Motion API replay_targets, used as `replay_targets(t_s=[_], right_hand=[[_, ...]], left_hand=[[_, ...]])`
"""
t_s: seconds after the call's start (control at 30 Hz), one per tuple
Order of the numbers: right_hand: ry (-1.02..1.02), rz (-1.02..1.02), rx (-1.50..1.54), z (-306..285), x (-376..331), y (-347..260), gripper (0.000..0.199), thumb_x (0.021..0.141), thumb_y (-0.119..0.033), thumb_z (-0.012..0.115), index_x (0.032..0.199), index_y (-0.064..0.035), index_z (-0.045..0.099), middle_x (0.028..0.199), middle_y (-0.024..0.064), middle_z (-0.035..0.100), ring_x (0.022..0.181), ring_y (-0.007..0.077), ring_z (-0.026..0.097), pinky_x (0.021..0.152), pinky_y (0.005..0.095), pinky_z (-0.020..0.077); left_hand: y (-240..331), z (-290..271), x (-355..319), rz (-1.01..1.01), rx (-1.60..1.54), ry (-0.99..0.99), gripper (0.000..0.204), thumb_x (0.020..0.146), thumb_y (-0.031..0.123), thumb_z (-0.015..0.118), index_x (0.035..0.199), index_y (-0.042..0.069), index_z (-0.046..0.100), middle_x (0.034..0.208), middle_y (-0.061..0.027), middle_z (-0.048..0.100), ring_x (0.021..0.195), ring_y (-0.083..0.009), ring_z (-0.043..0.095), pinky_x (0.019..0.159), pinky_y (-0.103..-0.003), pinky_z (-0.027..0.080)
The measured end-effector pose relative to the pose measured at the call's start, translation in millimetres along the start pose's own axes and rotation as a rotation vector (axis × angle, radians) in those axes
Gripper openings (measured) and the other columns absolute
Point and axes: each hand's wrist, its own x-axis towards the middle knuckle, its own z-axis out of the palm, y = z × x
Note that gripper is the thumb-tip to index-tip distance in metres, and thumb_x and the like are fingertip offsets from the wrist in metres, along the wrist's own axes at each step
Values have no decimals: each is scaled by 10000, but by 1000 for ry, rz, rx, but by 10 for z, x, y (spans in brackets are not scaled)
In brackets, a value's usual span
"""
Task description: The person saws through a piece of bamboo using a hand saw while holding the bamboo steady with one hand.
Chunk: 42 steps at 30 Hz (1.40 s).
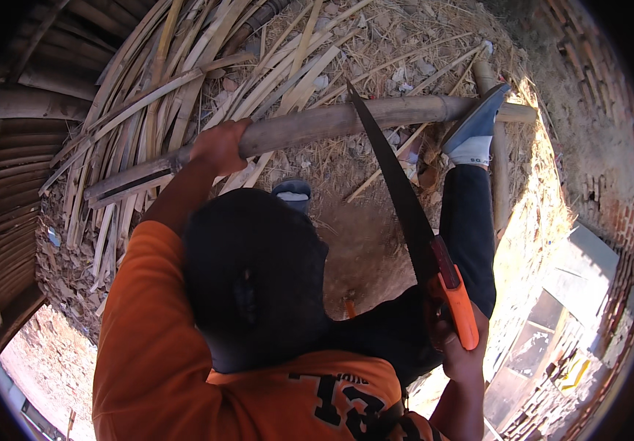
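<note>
A thick bamboo pole [331,121] lies across the upper middle of the view, over a heap of split strips. My left hand [219,145] grips this pole left of its middle. My right hand [458,353] holds the orange handle of a hand saw [405,206]. The saw's dark blade runs up and left, and its tip meets the pole near the middle. My right foot in a grey slipper and white sock [475,128] presses on the pole's right part. My own head and orange shirt hide the lower centre.
Split bamboo strips [155,95] pile up at the upper left over straw and dry chips. My left foot [292,195] shows below the pole. A brick wall [611,147] stands at the right, with flat boards [574,294] below it.
</note>
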Motion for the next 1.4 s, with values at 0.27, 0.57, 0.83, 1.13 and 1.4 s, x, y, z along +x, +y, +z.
replay_targets(t_s=[0.27, 0.57, 0.83, 1.13, 1.4], right_hand=[[-16, -8, 75, 483, 1308, -8, 153, 925, -66, 629, 1045, 27, 652, 791, -13, 598, 660, 78, 555, 610, 274, 464], [-7, -119, 77, 335, 632, 376, 220, 914, -50, 619, 1114, 24, 676, 843, 2, 621, 709, 74, 565, 661, 263, 473], [1, -123, 10, 664, 1688, 212, 119, 925, -82, 635, 1011, 1, 638, 795, 8, 602, 703, 100, 569, 675, 298, 480], [-28, -130, 138, 476, 785, 660, 288, 899, -22, 609, 1174, 48, 663, 929, 30, 663, 819, 101, 609, 771, 286, 515], [-37, -86, 39, 643, 1768, 231, 92, 940, -66, 636, 996, 7, 630, 804, 3, 612, 727, 94, 578, 696, 289, 484]], left_hand=[[-9, -14, -24, 10, 3, -1, 832, 719, 235, 838, 1491, 200, 531, 1363, -127, 656, 1253, -336, 660, 1058, -458, 545], [35, -76, -124, -60, 42, -26, 820, 727, 227, 831, 1488, 210, 525, 1338, -128, 662, 1235, -335, 666, 1044, -461, 551], [42, 5, -6, 9, 26, -29, 808, 730, 247, 833, 1476, 208, 526, 1340, -125, 660, 1246, -334, 658, 1050, -461, 548], [39, 5, -69, -25, 44, 6, 804, 717, 224, 830, 1465, 195, 538, 1338, -137, 661, 1245, -338, 660, 1054, -463, 548], [53, -44, -59, 1, 13, -30, 820, 724, 228, 828, 1487, 200, 530, 1346, -143, 661, 1250, -337, 660, 1056, -463, 547]])
